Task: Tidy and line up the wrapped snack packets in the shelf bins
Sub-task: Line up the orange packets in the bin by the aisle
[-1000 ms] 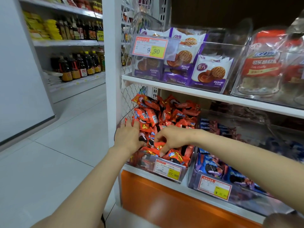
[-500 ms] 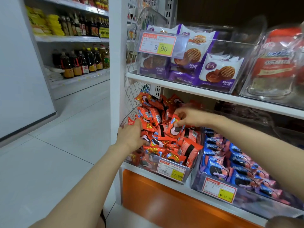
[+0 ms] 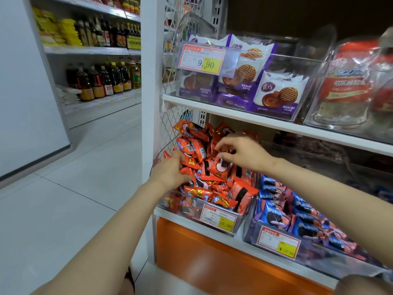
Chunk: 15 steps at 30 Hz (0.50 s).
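A heap of orange wrapped snack packets (image 3: 212, 173) fills a clear bin (image 3: 239, 227) at the left end of the lower shelf, lying in all directions. My left hand (image 3: 170, 172) is on the heap's left side, fingers tucked among the packets and thumb laid across one. My right hand (image 3: 242, 153) reaches over the top of the heap, its curled fingers and thumb pinching an orange packet (image 3: 222, 167) near the middle. The bin's front carries a 27.80 price tag (image 3: 219, 219).
Blue wrapped packets (image 3: 297, 222) fill the neighbouring bin on the right. The upper shelf (image 3: 255, 120) just above my hands holds purple waffle packets (image 3: 278, 96) and a clear bin with a red bag (image 3: 344, 86). A white post (image 3: 148, 81) and wire mesh bound the left; the tiled aisle (image 3: 74, 188) lies beyond.
My right hand went from the heap's front up to its middle, pinched a packet there, and now sits a little lower over it. My left hand stayed on the left side.
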Each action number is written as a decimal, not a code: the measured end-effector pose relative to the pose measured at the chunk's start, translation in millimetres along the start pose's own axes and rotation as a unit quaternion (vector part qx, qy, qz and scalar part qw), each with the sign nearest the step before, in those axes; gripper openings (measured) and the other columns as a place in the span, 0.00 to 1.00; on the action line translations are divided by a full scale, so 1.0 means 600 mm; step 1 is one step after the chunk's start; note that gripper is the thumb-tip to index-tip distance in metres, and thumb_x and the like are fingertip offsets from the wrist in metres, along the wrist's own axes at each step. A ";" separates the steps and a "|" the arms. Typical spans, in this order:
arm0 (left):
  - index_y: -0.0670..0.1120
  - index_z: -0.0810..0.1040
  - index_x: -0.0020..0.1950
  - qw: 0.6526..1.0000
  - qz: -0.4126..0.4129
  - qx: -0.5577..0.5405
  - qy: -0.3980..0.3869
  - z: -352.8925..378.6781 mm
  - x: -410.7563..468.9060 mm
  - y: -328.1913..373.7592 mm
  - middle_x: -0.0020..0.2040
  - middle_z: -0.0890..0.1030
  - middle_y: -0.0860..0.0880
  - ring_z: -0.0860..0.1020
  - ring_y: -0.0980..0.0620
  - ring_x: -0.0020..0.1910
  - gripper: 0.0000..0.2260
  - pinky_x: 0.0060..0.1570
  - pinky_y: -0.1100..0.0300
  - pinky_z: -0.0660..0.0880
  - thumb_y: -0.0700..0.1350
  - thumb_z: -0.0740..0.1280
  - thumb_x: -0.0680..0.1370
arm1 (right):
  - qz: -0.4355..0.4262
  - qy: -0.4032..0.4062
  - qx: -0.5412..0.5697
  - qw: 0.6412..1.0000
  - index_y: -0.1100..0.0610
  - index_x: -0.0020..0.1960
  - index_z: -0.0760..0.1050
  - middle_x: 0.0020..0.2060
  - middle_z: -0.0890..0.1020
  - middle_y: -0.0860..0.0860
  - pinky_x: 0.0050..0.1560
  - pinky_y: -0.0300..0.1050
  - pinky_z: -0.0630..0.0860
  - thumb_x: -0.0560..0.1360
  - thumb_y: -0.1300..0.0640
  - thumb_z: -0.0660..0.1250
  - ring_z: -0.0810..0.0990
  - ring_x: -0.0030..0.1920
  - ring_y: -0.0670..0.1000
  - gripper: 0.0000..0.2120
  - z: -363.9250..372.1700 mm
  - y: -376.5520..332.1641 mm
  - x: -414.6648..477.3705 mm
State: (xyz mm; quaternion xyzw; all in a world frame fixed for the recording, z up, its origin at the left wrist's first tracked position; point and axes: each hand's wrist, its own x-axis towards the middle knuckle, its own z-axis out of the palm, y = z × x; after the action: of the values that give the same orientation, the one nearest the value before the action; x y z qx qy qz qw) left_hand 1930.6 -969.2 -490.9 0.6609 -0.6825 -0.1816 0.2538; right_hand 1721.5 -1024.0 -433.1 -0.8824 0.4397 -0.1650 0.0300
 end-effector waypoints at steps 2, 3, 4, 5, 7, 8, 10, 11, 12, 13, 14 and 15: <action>0.50 0.66 0.62 0.997 -0.015 0.068 -0.028 0.003 0.000 0.002 0.54 0.80 0.51 0.77 0.48 0.54 0.24 0.55 0.50 0.73 0.52 0.73 0.71 | -0.050 -0.026 -0.029 0.998 0.51 0.53 0.80 0.49 0.81 0.47 0.54 0.48 0.74 0.74 0.50 0.69 0.76 0.49 0.46 0.09 0.012 -0.017 -0.002; 0.50 0.66 0.61 0.997 -0.022 0.067 -0.032 0.005 0.000 0.003 0.53 0.80 0.52 0.78 0.48 0.53 0.24 0.55 0.50 0.73 0.52 0.73 0.71 | -0.069 -0.047 -0.051 0.995 0.51 0.53 0.80 0.48 0.81 0.47 0.55 0.47 0.72 0.74 0.50 0.69 0.74 0.49 0.45 0.09 0.021 -0.025 -0.002; 0.51 0.66 0.60 0.997 -0.027 0.058 -0.033 0.005 0.001 0.003 0.51 0.80 0.53 0.78 0.49 0.52 0.23 0.55 0.51 0.73 0.51 0.74 0.70 | -0.080 -0.064 -0.067 0.992 0.51 0.53 0.80 0.48 0.81 0.46 0.56 0.46 0.69 0.74 0.50 0.69 0.72 0.50 0.46 0.10 0.029 -0.033 -0.001; 0.51 0.67 0.57 0.998 -0.027 0.039 -0.033 0.002 0.001 0.003 0.47 0.80 0.54 0.78 0.50 0.51 0.21 0.55 0.51 0.73 0.49 0.74 0.70 | -0.085 -0.076 -0.074 0.991 0.50 0.55 0.79 0.48 0.81 0.46 0.57 0.46 0.67 0.74 0.49 0.68 0.72 0.50 0.46 0.11 0.037 -0.038 0.002; 0.51 0.69 0.48 0.999 -0.021 -0.013 -0.027 -0.005 0.001 0.003 0.40 0.80 0.56 0.79 0.51 0.48 0.15 0.54 0.51 0.74 0.43 0.75 0.69 | -0.084 -0.084 -0.061 0.991 0.50 0.58 0.78 0.50 0.81 0.46 0.58 0.45 0.65 0.74 0.48 0.68 0.73 0.53 0.47 0.14 0.050 -0.045 0.007; 0.51 0.70 0.43 0.999 -0.012 -0.032 -0.016 -0.009 0.001 0.003 0.37 0.80 0.56 0.80 0.52 0.45 0.14 0.54 0.51 0.75 0.40 0.74 0.69 | -0.075 -0.089 -0.039 0.992 0.50 0.60 0.76 0.50 0.82 0.46 0.59 0.45 0.65 0.73 0.48 0.69 0.74 0.53 0.47 0.16 0.054 -0.048 0.009; 0.52 0.71 0.38 0.998 0.021 -0.050 0.024 -0.019 -0.002 0.011 0.35 0.80 0.56 0.80 0.54 0.40 0.14 0.51 0.52 0.76 0.36 0.73 0.69 | -0.038 -0.111 0.038 0.992 0.51 0.62 0.73 0.48 0.82 0.46 0.56 0.44 0.69 0.71 0.47 0.72 0.76 0.51 0.46 0.22 0.054 -0.054 0.011; 0.53 0.72 0.37 0.996 0.041 -0.066 0.049 -0.025 -0.003 0.017 0.34 0.80 0.56 0.79 0.56 0.38 0.14 0.50 0.53 0.77 0.36 0.72 0.69 | -0.019 -0.121 0.081 0.989 0.52 0.62 0.72 0.46 0.81 0.47 0.53 0.42 0.71 0.69 0.47 0.73 0.77 0.47 0.46 0.24 0.053 -0.058 0.011; 0.53 0.72 0.37 0.991 0.063 -0.093 0.072 -0.031 -0.005 0.025 0.35 0.80 0.56 0.78 0.58 0.37 0.14 0.48 0.55 0.77 0.36 0.73 0.68 | -0.005 -0.119 0.119 0.986 0.55 0.60 0.72 0.42 0.80 0.47 0.47 0.41 0.71 0.68 0.49 0.75 0.76 0.42 0.45 0.24 0.053 -0.063 0.010; 0.54 0.73 0.38 0.984 0.084 -0.126 0.095 -0.036 -0.007 0.035 0.35 0.79 0.57 0.76 0.59 0.36 0.14 0.46 0.56 0.76 0.37 0.74 0.68 | 0.006 -0.104 0.157 0.982 0.58 0.57 0.72 0.38 0.78 0.47 0.42 0.39 0.70 0.68 0.51 0.76 0.74 0.37 0.44 0.23 0.052 -0.066 0.008; 0.54 0.74 0.40 0.975 0.103 -0.162 0.116 -0.040 -0.010 0.044 0.37 0.79 0.57 0.75 0.59 0.37 0.13 0.45 0.58 0.75 0.38 0.74 0.68 | 0.018 -0.080 0.197 0.977 0.61 0.54 0.72 0.36 0.77 0.47 0.39 0.37 0.69 0.67 0.54 0.76 0.73 0.35 0.42 0.21 0.048 -0.067 0.007; 0.52 0.75 0.44 0.965 0.115 -0.193 0.131 -0.042 -0.011 0.050 0.41 0.79 0.57 0.75 0.57 0.39 0.12 0.46 0.59 0.74 0.38 0.74 0.69 | 0.034 -0.056 0.238 0.969 0.60 0.53 0.72 0.37 0.78 0.45 0.38 0.33 0.69 0.67 0.57 0.76 0.74 0.34 0.39 0.19 0.039 -0.068 0.003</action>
State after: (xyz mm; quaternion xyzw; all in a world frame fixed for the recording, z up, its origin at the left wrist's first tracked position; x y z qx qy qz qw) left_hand 1920.8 -958.5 -453.9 0.5340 -0.6670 -0.1914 0.4831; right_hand 1761.1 -1002.9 -446.5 -0.8422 0.4151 -0.2141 0.2694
